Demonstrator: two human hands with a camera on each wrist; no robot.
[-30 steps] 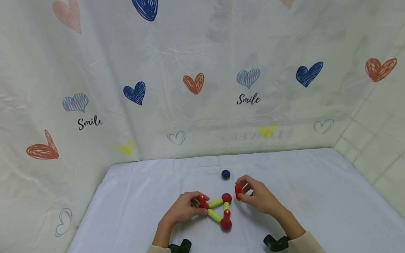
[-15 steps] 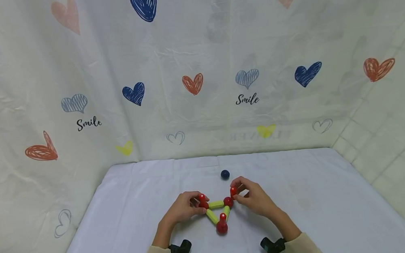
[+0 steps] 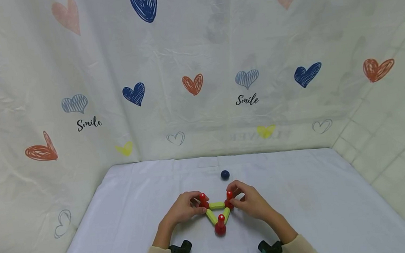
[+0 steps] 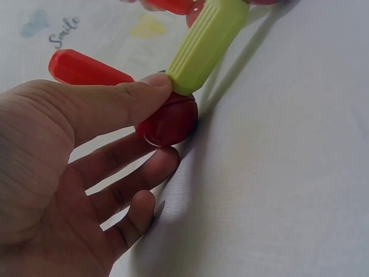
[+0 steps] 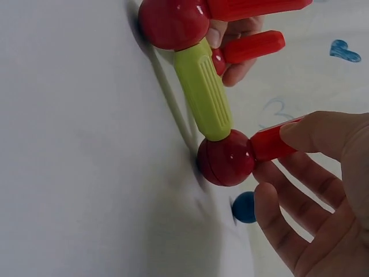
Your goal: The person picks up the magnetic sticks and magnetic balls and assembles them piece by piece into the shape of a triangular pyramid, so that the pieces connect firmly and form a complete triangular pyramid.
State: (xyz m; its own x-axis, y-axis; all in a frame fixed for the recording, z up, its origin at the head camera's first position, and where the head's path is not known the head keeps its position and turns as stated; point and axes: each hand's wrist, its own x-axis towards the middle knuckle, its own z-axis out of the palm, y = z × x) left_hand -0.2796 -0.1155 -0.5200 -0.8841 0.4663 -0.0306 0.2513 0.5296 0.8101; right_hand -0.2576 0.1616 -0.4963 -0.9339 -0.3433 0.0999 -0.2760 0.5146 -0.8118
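Note:
Three yellow-green rods (image 3: 217, 205) and three red balls (image 3: 220, 229) form a flat triangle on the table, a magnetic-looking building set. My left hand (image 3: 182, 207) grips the left corner ball (image 4: 173, 121), thumb on one side and fingers behind; a red rod (image 4: 86, 68) stands up from that ball. My right hand (image 3: 251, 201) pinches another red rod (image 5: 271, 143) between thumb and fingers, its lower end touching the right corner ball (image 5: 228, 158). A third red rod (image 3: 221, 219) stands upright on the front ball.
A dark blue ball (image 3: 225, 175) lies behind the triangle, near the right fingertips. White cloth covers the table (image 3: 149, 180). A pale curtain (image 3: 223, 116) printed with hearts hangs along the back and sides.
My right hand has moved left, bringing its red rod from beside the triangle onto the right corner ball. The triangle has turned slightly, its front ball shifting left. My left hand keeps its hold.

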